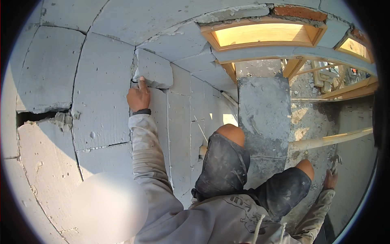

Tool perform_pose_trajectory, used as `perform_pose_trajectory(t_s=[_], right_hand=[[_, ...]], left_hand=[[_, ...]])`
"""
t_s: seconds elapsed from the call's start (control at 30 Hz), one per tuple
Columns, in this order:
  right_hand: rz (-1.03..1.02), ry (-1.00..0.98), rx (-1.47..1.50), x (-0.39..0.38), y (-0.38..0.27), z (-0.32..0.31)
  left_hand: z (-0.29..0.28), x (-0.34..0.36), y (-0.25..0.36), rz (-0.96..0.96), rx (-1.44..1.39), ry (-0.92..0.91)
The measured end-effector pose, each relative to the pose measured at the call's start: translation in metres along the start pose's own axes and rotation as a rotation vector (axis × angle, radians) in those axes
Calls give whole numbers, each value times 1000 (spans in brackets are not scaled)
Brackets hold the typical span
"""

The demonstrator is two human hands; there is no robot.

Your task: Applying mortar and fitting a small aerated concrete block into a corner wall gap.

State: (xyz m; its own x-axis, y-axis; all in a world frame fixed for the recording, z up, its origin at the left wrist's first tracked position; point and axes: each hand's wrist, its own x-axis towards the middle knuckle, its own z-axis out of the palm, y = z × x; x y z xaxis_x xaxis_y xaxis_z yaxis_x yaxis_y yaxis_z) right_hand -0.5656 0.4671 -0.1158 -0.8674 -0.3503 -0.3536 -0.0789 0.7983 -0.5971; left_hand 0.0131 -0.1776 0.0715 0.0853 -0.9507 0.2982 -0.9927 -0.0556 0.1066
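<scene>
My left hand (138, 96) is at the lower edge of a small grey block piece (153, 67) set in the block wall, forefinger pressed on its face, other fingers curled. A dark band circles that wrist. Low at the right, my right hand (330, 180) is closed round a small metal hand tool (336, 163), whose exact kind I cannot make out. The block wall (101, 93) has narrow joints and a broken, dark gap (42, 116) at the left.
Two wooden-framed openings (264, 34) with red brick above are at upper right. Below them are timber beams (331, 135), dusty grey slabs (264, 110) between my knees and the beams, and rubble with stacked pieces (325, 77). A grey panel (353, 162) stands far right.
</scene>
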Motion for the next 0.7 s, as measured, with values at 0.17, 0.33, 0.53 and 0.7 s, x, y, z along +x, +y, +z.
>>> perform_pose_trajectory(t_s=[0.17,0.33,0.53,0.7], right_hand=[[-374,-534,168,-16,-362,43],[-988,-484,-593,-36,-518,108],[-1417,-832,-749,-100,-587,219],[-1715,-1013,-674,-134,-591,301]], left_hand=[[-19,-12,7,-66,-215,6],[-17,-14,27,-188,-209,68],[-14,-7,21,-179,-118,71],[-17,-8,21,-148,-83,-6]])
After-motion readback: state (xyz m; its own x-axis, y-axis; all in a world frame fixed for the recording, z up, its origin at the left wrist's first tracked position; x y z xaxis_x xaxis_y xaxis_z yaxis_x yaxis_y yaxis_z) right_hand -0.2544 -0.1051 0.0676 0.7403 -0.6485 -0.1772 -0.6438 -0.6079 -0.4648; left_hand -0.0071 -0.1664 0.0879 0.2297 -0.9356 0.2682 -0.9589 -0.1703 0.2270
